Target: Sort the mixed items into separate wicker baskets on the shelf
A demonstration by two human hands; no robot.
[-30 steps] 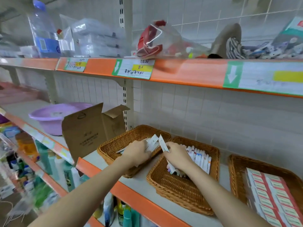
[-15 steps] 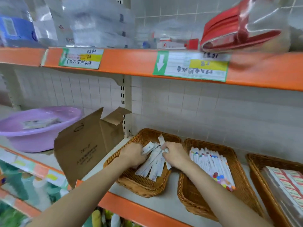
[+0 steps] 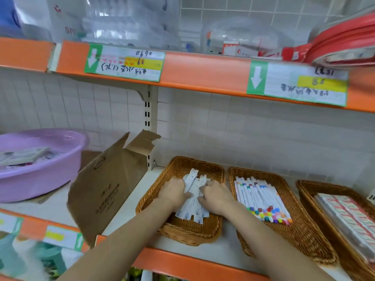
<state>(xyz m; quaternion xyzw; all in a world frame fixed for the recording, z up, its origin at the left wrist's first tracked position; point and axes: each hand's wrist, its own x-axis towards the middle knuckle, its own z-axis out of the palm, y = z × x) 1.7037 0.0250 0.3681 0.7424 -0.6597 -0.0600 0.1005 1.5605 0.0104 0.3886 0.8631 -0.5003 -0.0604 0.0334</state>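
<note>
Three wicker baskets stand in a row on the shelf. In the left basket [image 3: 203,166] lies a pile of flat white packets [image 3: 193,199]. My left hand [image 3: 174,192] and my right hand [image 3: 215,196] are both down in this basket, fingers curled on the packets from either side. The middle basket [image 3: 300,230] holds several white markers [image 3: 261,197] with coloured caps. The right basket [image 3: 324,187] holds red and white boxes [image 3: 351,218].
An open brown cardboard box [image 3: 109,189] leans left of the baskets. A purple plastic basin [image 3: 38,171] with mixed items sits further left. An orange-edged upper shelf [image 3: 203,74] with price labels hangs overhead. A tiled wall closes the back.
Both hands moved from above the basket rims down into the left basket, laying the white packets flat. The camera came closer and lower.
</note>
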